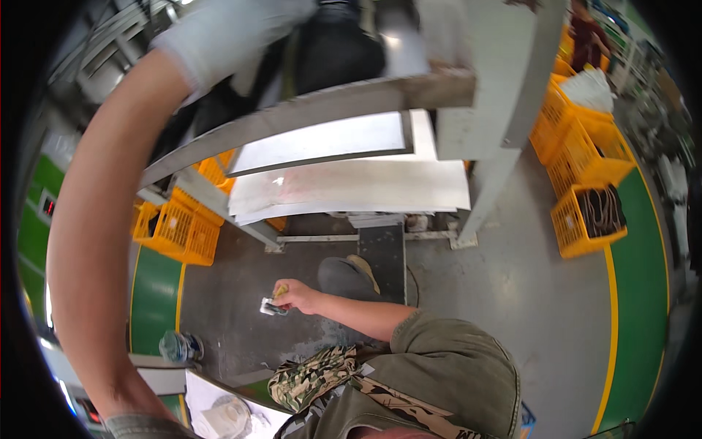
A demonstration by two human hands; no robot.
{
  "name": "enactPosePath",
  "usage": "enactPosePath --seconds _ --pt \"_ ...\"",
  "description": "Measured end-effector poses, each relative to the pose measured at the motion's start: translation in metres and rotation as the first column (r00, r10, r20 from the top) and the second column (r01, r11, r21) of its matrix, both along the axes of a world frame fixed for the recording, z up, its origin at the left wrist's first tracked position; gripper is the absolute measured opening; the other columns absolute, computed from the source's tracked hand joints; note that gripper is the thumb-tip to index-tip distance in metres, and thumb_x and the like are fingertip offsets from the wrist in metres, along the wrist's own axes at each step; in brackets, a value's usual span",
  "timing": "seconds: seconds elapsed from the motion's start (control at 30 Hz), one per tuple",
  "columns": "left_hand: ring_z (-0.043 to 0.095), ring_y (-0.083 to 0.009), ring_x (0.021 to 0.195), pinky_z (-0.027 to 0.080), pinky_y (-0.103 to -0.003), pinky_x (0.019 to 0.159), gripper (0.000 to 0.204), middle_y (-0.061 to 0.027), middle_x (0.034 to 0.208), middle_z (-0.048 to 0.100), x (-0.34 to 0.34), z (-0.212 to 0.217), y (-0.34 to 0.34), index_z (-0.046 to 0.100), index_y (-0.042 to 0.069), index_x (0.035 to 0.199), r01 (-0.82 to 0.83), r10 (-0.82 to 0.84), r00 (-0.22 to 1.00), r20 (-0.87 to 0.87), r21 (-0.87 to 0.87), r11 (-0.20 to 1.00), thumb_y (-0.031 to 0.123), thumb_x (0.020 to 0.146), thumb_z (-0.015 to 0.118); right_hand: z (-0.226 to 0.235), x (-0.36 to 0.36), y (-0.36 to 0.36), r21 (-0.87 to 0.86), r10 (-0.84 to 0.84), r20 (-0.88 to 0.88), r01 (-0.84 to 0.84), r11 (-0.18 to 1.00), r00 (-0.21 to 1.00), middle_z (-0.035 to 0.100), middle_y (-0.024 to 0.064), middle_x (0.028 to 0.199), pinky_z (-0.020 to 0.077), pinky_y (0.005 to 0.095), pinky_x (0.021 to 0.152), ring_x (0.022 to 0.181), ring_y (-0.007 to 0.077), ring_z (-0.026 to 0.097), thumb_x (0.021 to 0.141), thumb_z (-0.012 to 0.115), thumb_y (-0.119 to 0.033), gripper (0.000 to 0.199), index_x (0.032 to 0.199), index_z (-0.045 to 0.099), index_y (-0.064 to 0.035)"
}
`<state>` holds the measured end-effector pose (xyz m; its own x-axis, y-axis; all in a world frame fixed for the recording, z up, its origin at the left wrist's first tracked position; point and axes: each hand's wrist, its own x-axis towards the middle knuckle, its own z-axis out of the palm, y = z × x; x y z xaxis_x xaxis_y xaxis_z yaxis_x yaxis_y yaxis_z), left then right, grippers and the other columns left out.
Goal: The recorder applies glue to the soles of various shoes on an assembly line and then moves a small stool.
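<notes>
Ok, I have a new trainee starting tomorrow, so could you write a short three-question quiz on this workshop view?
1. True or false: the right hand holds a small silvery metal piece.
2. What colour are the slatted plastic crates? A blue, B yellow, C red.
3. What does the raised left arm end in?

Key: 1 true. 2 B. 3 A white-gloved left hand up at the grey metal frame.

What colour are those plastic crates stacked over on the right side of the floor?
The crates are bright yellow-orange with lattice walls, clearest in the head view.
</notes>
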<state>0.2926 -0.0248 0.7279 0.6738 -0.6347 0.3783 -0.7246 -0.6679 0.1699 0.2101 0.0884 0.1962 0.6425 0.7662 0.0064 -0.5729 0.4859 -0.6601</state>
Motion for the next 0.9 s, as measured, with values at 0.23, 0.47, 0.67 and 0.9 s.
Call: enactPosePath --seconds 0.23,0.47,0.67,0.9 --pt "0.058 -0.0288 0.126 0.042 -0.039 0.108 0.044 -0.0173 0.133 0.062 -0.122 -0.035 0.08 0.056 -0.005 0.134 0.051 -0.089 0.904 0.417 0.1 0.994 0.005 0.092 0.06 0.02 0.016 -0.016 -0.091 -0.111 -0.013 0.109 0.99 0.994 0.06 0.0008 0.077 0.0454 0.0279 0.057 0.067 0.0111 0.058 0.087 0.073 -0.011 0.015 0.089 0.058 -0.01" --pt "0.064 -0.0348 0.11 0.051 -0.044 0.096 0.047 -0.0145 0.136 0.06 -0.314 -0.223 0.263 0.061 0.01 0.128 -0.682 0.69 0.708 0.147 -0.112 0.723 0.019 0.084 0.073 -0.023 -0.004 0.039 -0.09 0.002 -0.177 -0.018 0.996 0.984 0.06 0.0012 0.081 0.0489 0.0311 0.056 0.067 0.014 0.058 0.086 0.065 -0.007 0.01 0.085 0.059 -0.0145" --pt "0.055 -0.0369 0.125 0.044 -0.042 0.105 0.047 -0.0207 0.14 0.055 -0.576 -0.47 0.307 0.064 0.009 0.12 -0.981 0.87 -0.194 -0.453 0.081 -0.176 0.034 0.081 0.071 -0.011 -0.025 0.098 -0.106 0.378 -0.139 -0.393 0.913 0.915 0.071 0.0093 0.101 0.0515 0.0465 0.077 0.088 0.0272 0.068 0.097 0.061 -0.017 0.01 0.103 0.066 -0.0102" --pt "0.052 -0.0333 0.131 0.043 -0.038 0.108 0.062 -0.0209 0.15 0.045 -0.868 -0.553 0.203 0.062 0.01 0.127 -0.365 0.269 -0.912 -0.308 0.316 -0.876 0.036 0.073 0.077 0.023 -0.151 0.211 -0.372 0.634 0.008 -0.586 0.719 0.773 0.068 0.0084 0.095 0.0515 0.0403 0.074 0.085 0.0236 0.066 0.094 0.064 -0.012 0.008 0.102 0.064 -0.0095"
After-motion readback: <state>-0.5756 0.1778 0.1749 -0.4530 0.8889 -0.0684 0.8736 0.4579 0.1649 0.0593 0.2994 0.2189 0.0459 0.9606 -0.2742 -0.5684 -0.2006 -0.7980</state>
